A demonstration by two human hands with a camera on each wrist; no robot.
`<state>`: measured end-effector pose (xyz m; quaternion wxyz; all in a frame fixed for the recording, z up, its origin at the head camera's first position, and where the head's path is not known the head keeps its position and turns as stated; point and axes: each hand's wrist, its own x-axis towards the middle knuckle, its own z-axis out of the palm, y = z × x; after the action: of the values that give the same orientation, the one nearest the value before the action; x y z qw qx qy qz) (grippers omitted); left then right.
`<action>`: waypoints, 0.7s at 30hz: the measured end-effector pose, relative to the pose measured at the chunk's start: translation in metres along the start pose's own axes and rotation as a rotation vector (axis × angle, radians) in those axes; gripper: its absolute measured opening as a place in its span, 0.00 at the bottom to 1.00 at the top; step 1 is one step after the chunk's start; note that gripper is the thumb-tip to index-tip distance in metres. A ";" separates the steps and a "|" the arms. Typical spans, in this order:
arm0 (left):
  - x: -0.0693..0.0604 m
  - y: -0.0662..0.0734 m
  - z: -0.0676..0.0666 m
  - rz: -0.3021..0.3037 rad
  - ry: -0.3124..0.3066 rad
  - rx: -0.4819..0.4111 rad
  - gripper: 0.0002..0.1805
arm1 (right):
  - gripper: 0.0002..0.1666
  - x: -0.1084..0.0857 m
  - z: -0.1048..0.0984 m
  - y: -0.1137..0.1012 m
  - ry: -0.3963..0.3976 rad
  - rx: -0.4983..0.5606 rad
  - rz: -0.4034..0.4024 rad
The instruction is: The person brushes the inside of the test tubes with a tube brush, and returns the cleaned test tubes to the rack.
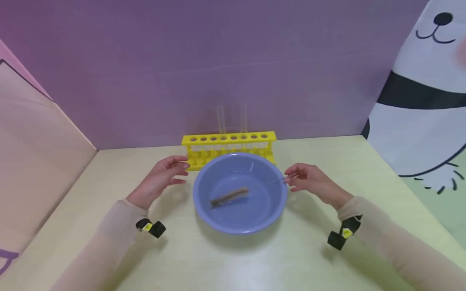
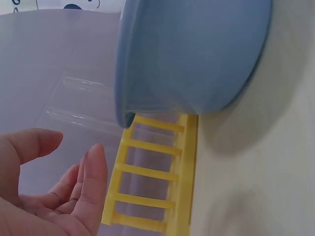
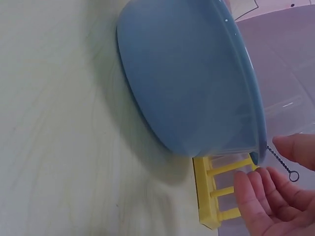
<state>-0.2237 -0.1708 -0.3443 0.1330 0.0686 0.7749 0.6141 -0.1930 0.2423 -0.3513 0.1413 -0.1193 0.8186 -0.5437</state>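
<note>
1. The brush (image 1: 230, 197) lay in the basin (image 1: 240, 221) at frame centre, its handle (image 3: 279, 158) crossing the right side.
2. The left hand (image 1: 163, 174) was empty, fingers relaxed; the right hand (image 1: 311, 178) stood loosely parted around the handle, contact unclear.
3. A firm pinch before any movement seemed advisable.

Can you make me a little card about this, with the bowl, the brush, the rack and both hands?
Middle: blue bowl on a table
Inside: brush, its wire handle over the right rim
Behind: yellow rack with two clear tubes
Left hand: beside the rack's left end, holding nothing
Right hand: beside the handle, not pinching it
</note>
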 end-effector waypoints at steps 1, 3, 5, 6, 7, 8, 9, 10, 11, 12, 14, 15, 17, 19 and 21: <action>0.003 0.002 0.000 0.007 0.005 -0.002 0.28 | 0.22 0.000 0.000 0.000 0.006 -0.014 -0.004; 0.010 0.006 0.001 0.008 0.022 -0.005 0.27 | 0.21 0.000 0.000 -0.001 0.011 -0.041 -0.019; 0.016 0.011 0.003 0.005 0.031 -0.004 0.27 | 0.20 0.000 0.000 -0.002 0.015 -0.067 -0.026; 0.019 0.013 0.004 0.004 0.032 -0.003 0.28 | 0.19 0.000 0.000 -0.002 0.016 -0.080 -0.031; 0.021 0.016 0.004 0.004 0.031 0.001 0.28 | 0.19 0.001 0.001 -0.002 0.018 -0.091 -0.035; 0.024 0.018 0.004 -0.001 0.032 0.003 0.28 | 0.18 0.001 0.001 -0.002 0.021 -0.107 -0.039; 0.026 0.020 0.005 -0.001 0.030 0.004 0.27 | 0.18 0.001 0.001 -0.002 0.025 -0.124 -0.044; 0.028 0.023 0.005 0.001 0.028 0.008 0.27 | 0.17 0.001 0.001 -0.003 0.031 -0.142 -0.050; 0.031 0.025 0.004 0.002 0.026 0.010 0.27 | 0.16 0.001 0.001 -0.004 0.035 -0.158 -0.057; 0.033 0.028 0.004 0.005 0.026 0.015 0.26 | 0.16 0.001 0.001 -0.004 0.039 -0.180 -0.064; 0.036 0.033 0.003 0.004 0.030 0.018 0.26 | 0.14 0.001 0.000 -0.006 0.047 -0.224 -0.080; 0.038 0.035 0.004 0.008 0.029 0.018 0.26 | 0.13 0.000 0.001 -0.007 0.051 -0.242 -0.090; 0.041 0.040 0.004 0.018 0.027 0.012 0.26 | 0.12 0.000 0.001 -0.009 0.059 -0.275 -0.105; 0.044 0.044 0.004 0.029 0.027 0.000 0.25 | 0.11 0.000 0.002 -0.010 0.068 -0.302 -0.132; 0.047 0.048 0.005 0.045 0.019 -0.010 0.25 | 0.10 -0.001 0.003 -0.010 0.086 -0.336 -0.178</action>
<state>-0.2700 -0.1418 -0.3048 0.1121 0.0798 0.7714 0.6214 -0.1907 0.2359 -0.3434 0.0356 -0.1896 0.8894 -0.4143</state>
